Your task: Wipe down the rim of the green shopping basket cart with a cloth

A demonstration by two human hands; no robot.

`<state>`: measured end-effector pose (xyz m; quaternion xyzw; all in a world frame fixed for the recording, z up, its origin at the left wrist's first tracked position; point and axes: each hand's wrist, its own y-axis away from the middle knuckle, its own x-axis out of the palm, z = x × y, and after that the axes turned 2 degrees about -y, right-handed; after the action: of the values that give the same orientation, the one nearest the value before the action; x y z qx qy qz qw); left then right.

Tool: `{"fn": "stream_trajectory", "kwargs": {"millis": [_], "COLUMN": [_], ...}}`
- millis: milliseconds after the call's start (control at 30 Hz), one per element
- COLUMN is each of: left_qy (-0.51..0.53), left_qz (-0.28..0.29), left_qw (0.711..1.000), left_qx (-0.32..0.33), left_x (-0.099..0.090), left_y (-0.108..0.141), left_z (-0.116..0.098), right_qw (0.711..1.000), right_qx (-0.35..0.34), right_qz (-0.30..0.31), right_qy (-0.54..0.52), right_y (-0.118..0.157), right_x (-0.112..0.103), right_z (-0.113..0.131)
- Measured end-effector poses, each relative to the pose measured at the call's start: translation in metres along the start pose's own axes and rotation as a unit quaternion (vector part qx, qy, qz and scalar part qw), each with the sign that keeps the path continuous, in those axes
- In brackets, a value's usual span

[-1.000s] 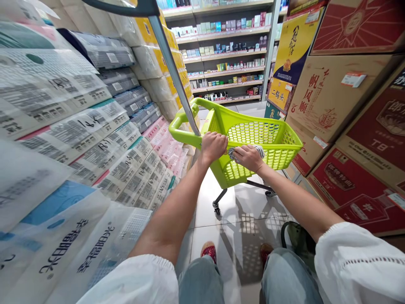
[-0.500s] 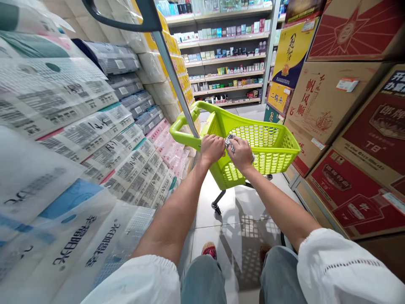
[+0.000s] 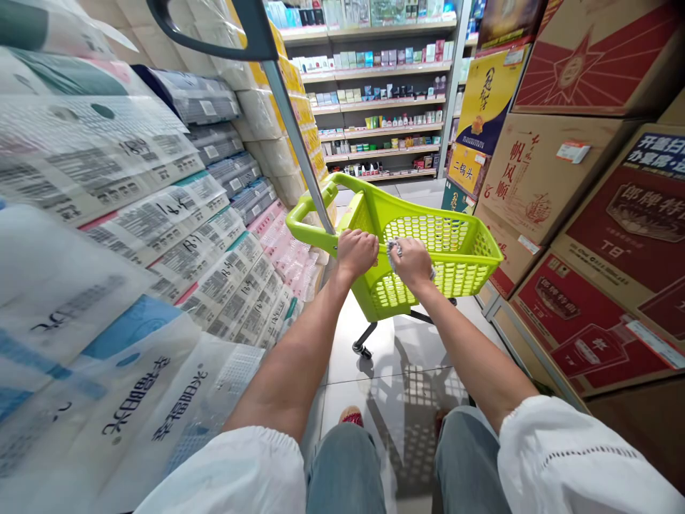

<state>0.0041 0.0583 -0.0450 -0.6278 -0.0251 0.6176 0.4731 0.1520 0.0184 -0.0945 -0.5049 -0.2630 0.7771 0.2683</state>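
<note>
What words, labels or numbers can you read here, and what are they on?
"幸福阳光": white packs.
"一帆风顺": tan carton.
"二锅头": orange box.
"郎牌特", "开盖扫" (both cut off), "T8": dark red carton.
"郎牌特曲": bottom red carton.
Too blurred or small: handwritten numbers on stacked packs, brush lettering on yellow-and-blue carton, price tags, shelf goods.
Green cart: nothing legible.
</note>
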Motion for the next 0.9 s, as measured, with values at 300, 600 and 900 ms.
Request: {"fn": "stream_trajectory", "kwargs": {"millis": [300,600,900], "left_qy": [-0.011,-0.008,-0.013], "left_qz": [0.001,-0.010,0.007], "left_qw": [1.000,1.000,1.000], "left_qx": [0.013,0.004,0.011], "left_x": [-0.012,-0.024,-0.032], "left_y": [0.018,0.031,0.042], "left_z": [0.013,0.002,0.003], "right_qw": [0.999,0.999,1.000], "right_qx": [-0.047,0.020,-0.006], "right_qz": [-0.006,-0.022,0.015], "right_qy": [-0.012,-0.019,0.010], "right_y": [0.018,0.027,0.036], "right_x": [-0.009,-0.016,-0.021], "right_z": [0.012,0.036,0.028]}}
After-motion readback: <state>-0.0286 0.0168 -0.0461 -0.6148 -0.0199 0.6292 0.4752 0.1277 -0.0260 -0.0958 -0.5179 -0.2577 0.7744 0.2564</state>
